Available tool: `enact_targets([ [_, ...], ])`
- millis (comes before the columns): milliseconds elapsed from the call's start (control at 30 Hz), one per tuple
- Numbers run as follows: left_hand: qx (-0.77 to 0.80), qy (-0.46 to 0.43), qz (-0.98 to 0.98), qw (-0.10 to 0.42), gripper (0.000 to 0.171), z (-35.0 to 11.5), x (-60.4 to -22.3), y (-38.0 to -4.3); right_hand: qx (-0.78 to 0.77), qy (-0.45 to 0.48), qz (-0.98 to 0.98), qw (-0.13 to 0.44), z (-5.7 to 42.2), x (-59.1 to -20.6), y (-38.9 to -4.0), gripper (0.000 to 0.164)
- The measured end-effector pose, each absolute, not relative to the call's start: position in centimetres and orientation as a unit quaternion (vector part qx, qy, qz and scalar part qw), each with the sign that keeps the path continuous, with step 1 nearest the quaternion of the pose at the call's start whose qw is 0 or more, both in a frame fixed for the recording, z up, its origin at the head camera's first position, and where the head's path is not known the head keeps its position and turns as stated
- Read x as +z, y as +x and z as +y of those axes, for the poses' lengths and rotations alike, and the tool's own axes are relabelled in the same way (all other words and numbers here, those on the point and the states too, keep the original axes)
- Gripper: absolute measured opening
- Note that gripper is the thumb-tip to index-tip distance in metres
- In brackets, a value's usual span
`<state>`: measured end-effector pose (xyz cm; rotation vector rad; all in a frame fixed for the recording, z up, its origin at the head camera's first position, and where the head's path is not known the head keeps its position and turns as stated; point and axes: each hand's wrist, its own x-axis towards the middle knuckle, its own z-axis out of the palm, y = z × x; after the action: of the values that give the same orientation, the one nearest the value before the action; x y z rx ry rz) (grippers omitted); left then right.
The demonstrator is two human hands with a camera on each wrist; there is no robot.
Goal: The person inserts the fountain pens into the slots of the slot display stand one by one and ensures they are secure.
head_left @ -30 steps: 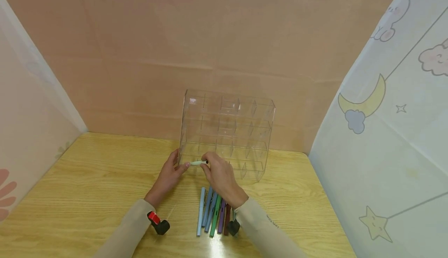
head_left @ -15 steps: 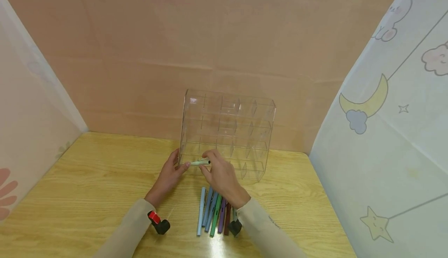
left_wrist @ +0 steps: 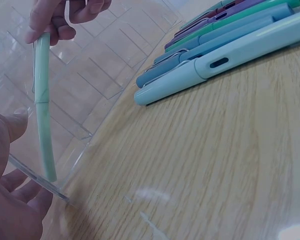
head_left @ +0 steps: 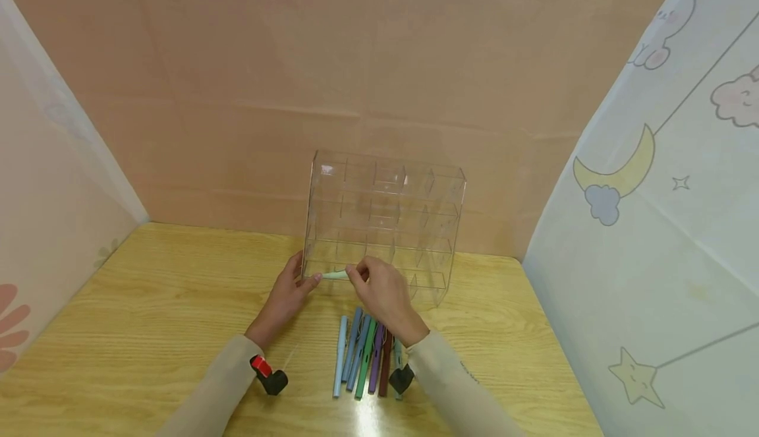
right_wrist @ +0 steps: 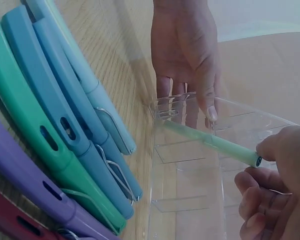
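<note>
My right hand [head_left: 385,292] pinches the capped end of a light green pen [right_wrist: 230,149] between thumb and fingers. The pen's other end reaches into a lower left compartment of the clear acrylic organizer [head_left: 459,211], close to its side wall in the left wrist view. My left hand [head_left: 286,297] grips that left wall, thumb on the inner side and fingers outside. Nearer me, several pens lie side by side on the table: light blue [head_left: 340,358], two darker blue, green [head_left: 365,358], purple [head_left: 376,361], dark red [head_left: 385,368] and grey-green [head_left: 398,351], partly covered by the wrist camera.
The organizer stands upright on the wooden table [head_left: 178,305], near the orange-brown backdrop [head_left: 237,94]. A white cloth with a moon and stars [head_left: 682,226] hangs at the right, a pale cloth [head_left: 59,160] at the left.
My right fingers have shifted on the light green pen and now cover its dark end. The right wrist has moved slightly right; my left hand stays on the organizer's wall.
</note>
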<state>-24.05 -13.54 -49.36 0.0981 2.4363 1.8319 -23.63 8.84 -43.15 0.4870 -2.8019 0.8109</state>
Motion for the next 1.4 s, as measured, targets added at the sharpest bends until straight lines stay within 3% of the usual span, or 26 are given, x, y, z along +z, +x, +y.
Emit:
enact_targets([
  [600,0.603,0.033,0.796,0.037,0.076,-13.3,-49.6,-23.7,0.253,0.198,-0.941,0.104,8.9,-43.4,-23.1,0.019],
  [1400,0.604,0.022,0.796,0.042,0.076,-13.0,-49.6,-23.6,0.266,0.187,-0.94,0.102,10.7,-42.6,-21.9,0.025],
])
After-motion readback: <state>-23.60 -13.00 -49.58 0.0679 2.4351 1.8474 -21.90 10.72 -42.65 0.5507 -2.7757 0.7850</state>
